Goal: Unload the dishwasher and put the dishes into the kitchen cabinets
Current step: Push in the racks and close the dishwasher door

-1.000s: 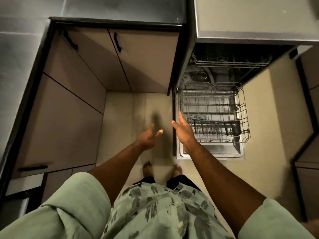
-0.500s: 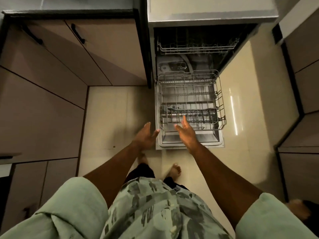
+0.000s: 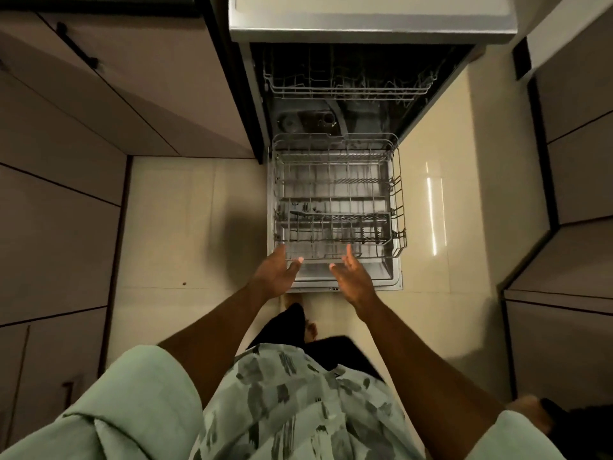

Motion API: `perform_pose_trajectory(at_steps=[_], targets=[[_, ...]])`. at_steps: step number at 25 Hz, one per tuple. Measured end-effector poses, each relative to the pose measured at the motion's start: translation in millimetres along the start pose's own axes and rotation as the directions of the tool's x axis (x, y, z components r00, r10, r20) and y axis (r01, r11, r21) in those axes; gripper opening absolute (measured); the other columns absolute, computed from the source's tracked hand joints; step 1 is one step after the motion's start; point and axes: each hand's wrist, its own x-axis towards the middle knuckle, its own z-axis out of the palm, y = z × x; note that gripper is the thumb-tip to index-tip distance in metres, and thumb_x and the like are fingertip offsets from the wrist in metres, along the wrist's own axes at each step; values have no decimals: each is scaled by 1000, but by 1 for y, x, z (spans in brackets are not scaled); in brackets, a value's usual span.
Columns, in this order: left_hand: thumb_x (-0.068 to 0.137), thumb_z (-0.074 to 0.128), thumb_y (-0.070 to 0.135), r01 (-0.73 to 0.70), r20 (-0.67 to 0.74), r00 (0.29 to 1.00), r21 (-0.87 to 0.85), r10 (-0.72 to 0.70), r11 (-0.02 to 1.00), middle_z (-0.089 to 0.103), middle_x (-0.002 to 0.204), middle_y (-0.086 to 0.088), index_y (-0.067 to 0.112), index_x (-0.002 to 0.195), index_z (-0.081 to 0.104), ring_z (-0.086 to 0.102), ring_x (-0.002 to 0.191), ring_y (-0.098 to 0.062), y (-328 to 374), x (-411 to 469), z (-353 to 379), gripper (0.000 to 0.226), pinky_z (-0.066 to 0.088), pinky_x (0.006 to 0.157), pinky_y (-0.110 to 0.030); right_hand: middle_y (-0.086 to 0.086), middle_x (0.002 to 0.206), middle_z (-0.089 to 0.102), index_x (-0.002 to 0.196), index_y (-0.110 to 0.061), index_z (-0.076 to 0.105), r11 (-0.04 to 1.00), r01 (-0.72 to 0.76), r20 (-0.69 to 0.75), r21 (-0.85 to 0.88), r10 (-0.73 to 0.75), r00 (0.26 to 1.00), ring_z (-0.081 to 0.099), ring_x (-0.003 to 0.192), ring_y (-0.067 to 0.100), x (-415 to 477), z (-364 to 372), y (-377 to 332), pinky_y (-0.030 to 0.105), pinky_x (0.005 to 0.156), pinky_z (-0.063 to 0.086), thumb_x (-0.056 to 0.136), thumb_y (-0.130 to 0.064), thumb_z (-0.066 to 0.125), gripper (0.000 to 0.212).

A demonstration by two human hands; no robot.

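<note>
The dishwasher (image 3: 338, 31) stands with its door (image 3: 396, 282) folded down onto the floor. Its lower wire rack (image 3: 399, 207) is pulled out over the door and holds no dishes that I can see; a dark cutlery section (image 3: 338, 220) lies across its near part. The upper rack (image 3: 348, 91) sits inside the dark tub. My left hand (image 3: 277, 272) and my right hand (image 3: 353, 277) hover just before the lower rack's near edge, palms turned toward each other, fingers straight, holding nothing.
Beige lower cabinets (image 3: 83, 127) with dark handles (image 3: 76, 44) line the left side, and more cabinet fronts (image 3: 577, 161) line the right. Glossy cream floor tiles (image 3: 185, 227) lie between them. My bare feet are below the door's edge.
The view has swung so the dishwasher now sits straight ahead. Both hands have moved forward and right, from over the floor to the near edge of the lower rack.
</note>
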Motion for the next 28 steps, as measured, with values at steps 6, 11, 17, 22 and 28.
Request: perform_pose_trajectory(at_steps=[6, 11, 17, 22, 28], targets=[[97, 39, 54, 58, 67, 996, 70, -62, 996, 31, 156, -14, 8, 152, 21, 34, 141, -30, 19, 52, 30, 74, 31, 113, -39, 1, 157, 32, 155, -31, 13, 997, -80, -30, 1, 80, 996, 42, 137, 20, 46, -55, 7, 29, 106, 32, 96, -28, 59, 75], [95, 41, 56, 170, -32, 985, 68, -168, 983, 37, 151, -16, 6, 149, 26, 38, 138, -33, 40, 91, 55, 75, 34, 111, -43, 4, 152, 41, 155, -28, 21, 953, -95, 63, -287, 118, 991, 49, 131, 22, 97, -90, 13, 25, 100, 34, 97, -33, 55, 67], [96, 49, 43, 109, -17, 994, 177, -108, 978, 42, 149, -13, 8, 146, 35, 40, 136, -28, 42, 145, 93, 62, 34, 112, -39, 10, 142, 52, 152, -31, 28, 623, 125, 169, -772, 11, 986, 58, 119, 29, 163, -134, 30, 41, 105, 45, 96, -41, 50, 61], [96, 47, 23, -19, 53, 999, 306, 3, 952, 38, 153, -6, 15, 146, 39, 36, 141, -21, 0, 225, 128, 51, 30, 116, -35, 12, 142, 50, 146, -21, 29, 287, 290, 297, -913, -23, 955, 48, 126, 30, 247, -132, 70, 42, 109, 36, 95, -30, 48, 55], [95, 48, 39, -110, 70, 994, 451, 88, 886, 24, 159, -4, 17, 152, 22, 24, 146, -22, -61, 305, 177, 66, 24, 119, -39, 4, 160, 24, 155, -18, 12, 189, 369, 368, -910, -39, 929, 26, 145, 22, 327, -100, 154, 40, 118, 18, 100, -31, 38, 62]])
